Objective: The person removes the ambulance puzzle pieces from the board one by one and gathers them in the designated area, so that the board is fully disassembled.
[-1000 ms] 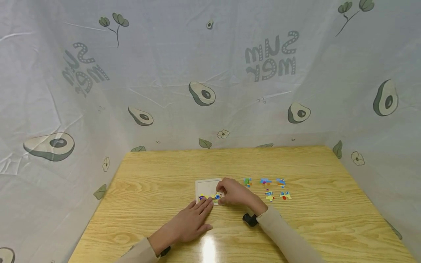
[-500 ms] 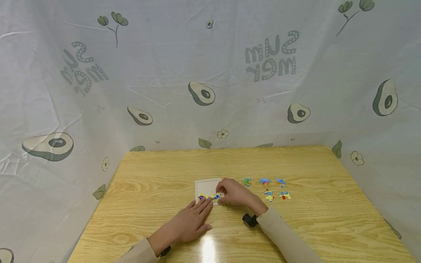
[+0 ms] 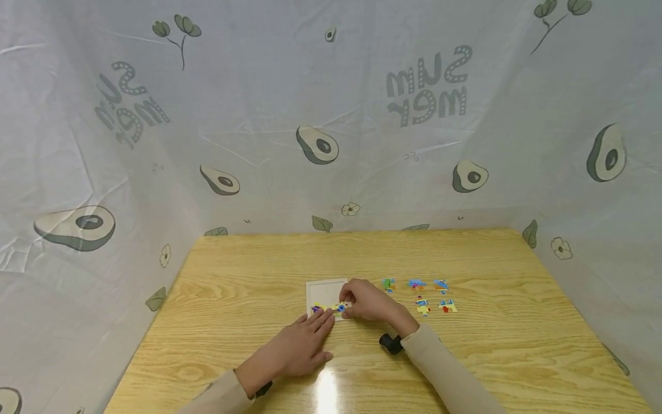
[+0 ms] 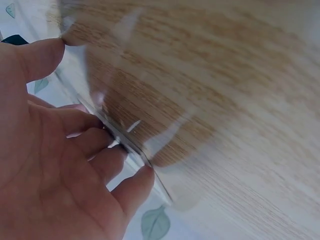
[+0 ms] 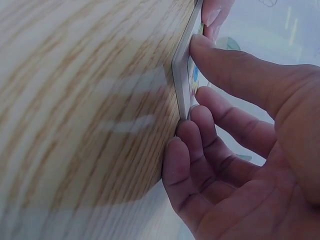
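Note:
A pale square puzzle board (image 3: 326, 289) lies on the table, with colourful pieces along its near side. My left hand (image 3: 300, 348) rests palm down, its nearly straight fingertips pressing on the pieces at the board's near left. At the near right corner my right hand (image 3: 368, 302) curls thumb and forefinger about a puzzle piece (image 3: 341, 308) with a blue ring on it. In the right wrist view, thumb and forefinger touch the board's face by the blue print (image 5: 195, 73), and the other fingers bend against the board's edge (image 5: 181, 82). The left palm hides part of the pieces.
Several loose jigsaw pieces lie right of the board: a green one (image 3: 388, 284), blue ones (image 3: 441, 286) in the far row, and yellow ones (image 3: 423, 308) in the near row. The wooden table (image 3: 248, 276) meets a printed curtain (image 3: 269, 144) behind and at both sides.
Hardly anything moves: both hands stay at the board, and the right thumb and forefinger keep their place around the piece. The head view shifts very slightly.

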Motion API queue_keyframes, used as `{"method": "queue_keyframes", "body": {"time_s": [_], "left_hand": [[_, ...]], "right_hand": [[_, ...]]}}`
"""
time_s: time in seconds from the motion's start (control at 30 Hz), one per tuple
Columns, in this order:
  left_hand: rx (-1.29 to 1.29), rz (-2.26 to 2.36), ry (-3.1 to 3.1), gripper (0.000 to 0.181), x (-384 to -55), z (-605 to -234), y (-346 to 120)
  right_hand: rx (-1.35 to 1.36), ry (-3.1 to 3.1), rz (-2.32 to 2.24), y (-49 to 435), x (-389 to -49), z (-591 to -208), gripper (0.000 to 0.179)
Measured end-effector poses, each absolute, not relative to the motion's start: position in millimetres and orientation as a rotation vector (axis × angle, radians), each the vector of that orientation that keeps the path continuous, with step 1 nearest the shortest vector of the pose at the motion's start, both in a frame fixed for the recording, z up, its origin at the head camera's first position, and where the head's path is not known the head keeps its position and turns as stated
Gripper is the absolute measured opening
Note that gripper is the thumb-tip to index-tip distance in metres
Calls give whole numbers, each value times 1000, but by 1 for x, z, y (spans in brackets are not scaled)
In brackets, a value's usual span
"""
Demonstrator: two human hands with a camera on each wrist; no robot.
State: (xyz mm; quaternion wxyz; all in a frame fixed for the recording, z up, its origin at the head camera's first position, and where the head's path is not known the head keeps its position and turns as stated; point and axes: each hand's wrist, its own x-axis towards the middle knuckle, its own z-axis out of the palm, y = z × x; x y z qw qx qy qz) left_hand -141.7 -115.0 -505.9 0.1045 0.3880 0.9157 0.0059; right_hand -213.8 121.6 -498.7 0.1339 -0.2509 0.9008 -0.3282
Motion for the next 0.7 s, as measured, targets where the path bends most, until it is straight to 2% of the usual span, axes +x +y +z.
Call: {"method": "queue_keyframes", "body": {"time_s": [0.7], "left_hand": [[1128, -27, 2712, 75, -143, -505, -113]], "right_hand": [[-719, 2673, -874, 116, -208, -497, 21]]}}
